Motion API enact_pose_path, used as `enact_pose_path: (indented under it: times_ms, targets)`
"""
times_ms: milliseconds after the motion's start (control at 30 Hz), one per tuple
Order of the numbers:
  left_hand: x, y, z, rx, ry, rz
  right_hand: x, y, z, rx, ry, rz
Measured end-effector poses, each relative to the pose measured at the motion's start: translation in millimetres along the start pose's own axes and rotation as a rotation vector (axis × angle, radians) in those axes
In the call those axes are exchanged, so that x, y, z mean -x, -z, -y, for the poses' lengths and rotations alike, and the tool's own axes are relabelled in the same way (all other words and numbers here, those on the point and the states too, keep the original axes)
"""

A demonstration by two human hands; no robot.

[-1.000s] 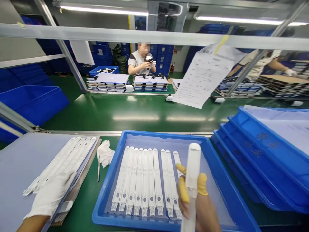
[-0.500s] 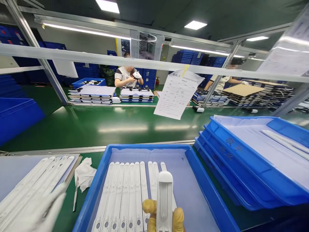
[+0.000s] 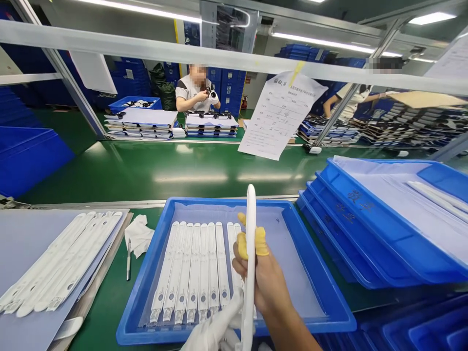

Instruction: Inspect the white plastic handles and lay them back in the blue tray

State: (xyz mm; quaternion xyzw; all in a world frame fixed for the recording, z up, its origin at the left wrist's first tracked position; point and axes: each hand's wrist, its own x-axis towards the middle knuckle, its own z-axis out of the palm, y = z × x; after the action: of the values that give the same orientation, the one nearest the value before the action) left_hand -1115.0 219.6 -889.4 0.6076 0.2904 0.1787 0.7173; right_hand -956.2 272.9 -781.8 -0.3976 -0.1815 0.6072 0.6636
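Note:
My right hand point(image 3: 265, 282), with yellow finger cots on its fingertips, is closed around a long white plastic strip point(image 3: 250, 234) and holds it upright and edge-on above the blue tray point(image 3: 329, 302). My left hand point(image 3: 215, 329), in a white glove, grips the lower end of the same strip. Several more white strips point(image 3: 195, 270) lie side by side in the tray on a pale liner.
More white strips point(image 3: 62, 263) lie on a grey sheet at left, beside a crumpled white cloth point(image 3: 139, 235) and a small tool point(image 3: 128, 253). Stacked blue trays point(image 3: 369, 214) stand at right. A green conveyor point(image 3: 183, 170) runs beyond; other people work across it. A paper sheet point(image 3: 280, 114) hangs from the rail.
My left hand has come over from the strips at left to the lower end of the held strip. The strip has turned from face-on to edge-on and stands higher.

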Motion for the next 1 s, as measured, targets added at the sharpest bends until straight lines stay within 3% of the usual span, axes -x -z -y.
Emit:
enact_pose_path:
  times_ms: [100, 367, 600, 800, 1000]
  targets:
    - [-0.1, -1.8, -17.5, 0.152, -0.013, -0.037, -9.4, -6.9, 5.0, -0.067, -0.011, 0.027]
    - [1.9, -1.1, -56.7, 0.25, 0.009, -0.131, -32.3, -17.0, 7.2, -0.175, -0.096, -0.002]
    - [-1.9, -6.4, -78.2, 0.467, 0.069, -0.022, -25.7, -14.0, 5.7, -0.056, 0.04, -0.091]
    - [-3.2, -5.2, -76.4, 0.574, 0.087, -0.017, -27.1, -13.9, 4.9, -0.024, 0.029, -0.065]
    - [-14.9, 7.0, -52.6, 0.487, -0.164, -0.184, -23.3, -21.3, -13.1, 0.07, -0.019, -0.075]
